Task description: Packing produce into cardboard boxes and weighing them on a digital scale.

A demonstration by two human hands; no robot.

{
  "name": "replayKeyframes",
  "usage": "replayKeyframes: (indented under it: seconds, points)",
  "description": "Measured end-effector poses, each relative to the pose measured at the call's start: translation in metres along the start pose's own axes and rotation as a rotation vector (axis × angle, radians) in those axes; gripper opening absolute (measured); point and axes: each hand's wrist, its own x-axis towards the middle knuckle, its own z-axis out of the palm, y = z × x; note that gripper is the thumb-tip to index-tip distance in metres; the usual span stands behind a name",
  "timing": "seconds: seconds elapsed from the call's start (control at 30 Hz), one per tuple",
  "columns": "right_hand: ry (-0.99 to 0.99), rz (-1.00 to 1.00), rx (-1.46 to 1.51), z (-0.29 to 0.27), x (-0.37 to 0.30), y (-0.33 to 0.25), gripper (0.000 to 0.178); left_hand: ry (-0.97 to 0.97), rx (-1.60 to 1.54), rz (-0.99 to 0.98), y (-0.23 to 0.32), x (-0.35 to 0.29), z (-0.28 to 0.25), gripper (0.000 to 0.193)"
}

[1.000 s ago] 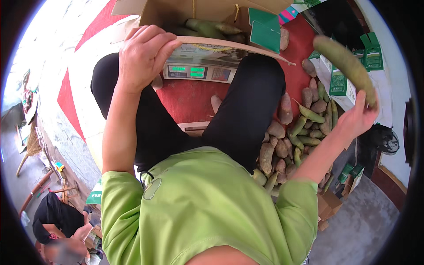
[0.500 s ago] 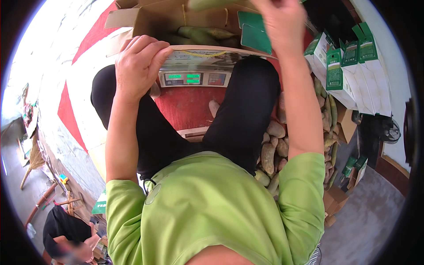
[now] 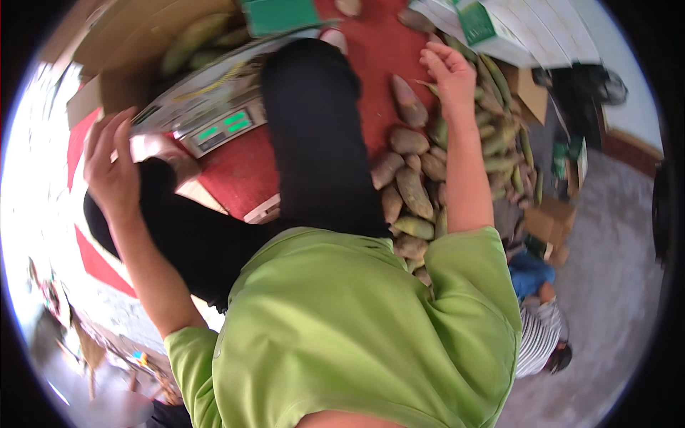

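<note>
Right hand point(image 3: 449, 68), fingers loosely spread, empty, over tuber pile point(image 3: 414, 185); left hand point(image 3: 110, 167) open. Grip one tuber midway.

My left hand point(image 3: 110, 167) is raised at my left side, forearm bent up from the elbow, fingers spread loosely and the palm empty. My right arm runs straight out ahead past my black-trousered knee, and my right hand point(image 3: 448, 71) hangs at its end with the fingers lightly curled downward, gripping nothing. Both arms are bare below the short green sleeves, and the hands are well apart.
</note>
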Motion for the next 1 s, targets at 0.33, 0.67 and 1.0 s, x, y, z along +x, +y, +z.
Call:
replayKeyframes:
  seconds: [0.33, 0.67, 1.0]
  points:
    - [0.273, 0.383, -0.281, -0.139, -0.167, 0.154, 0.022, -0.012, 0.098, 0.095, -0.013, 0.001, -0.002, 0.021]
    - [-0.36, 0.817, -0.949, -0.11, -0.315, 0.231, 0.022, 0.034, 0.143, 0.142, -0.028, 0.0, -0.004, 0.024]
    - [0.26, 0.64, -0.977, -0.136, -0.363, 0.217, 0.023, 0.081, 0.222, 0.155, -0.035, -0.001, -0.012, 0.025]
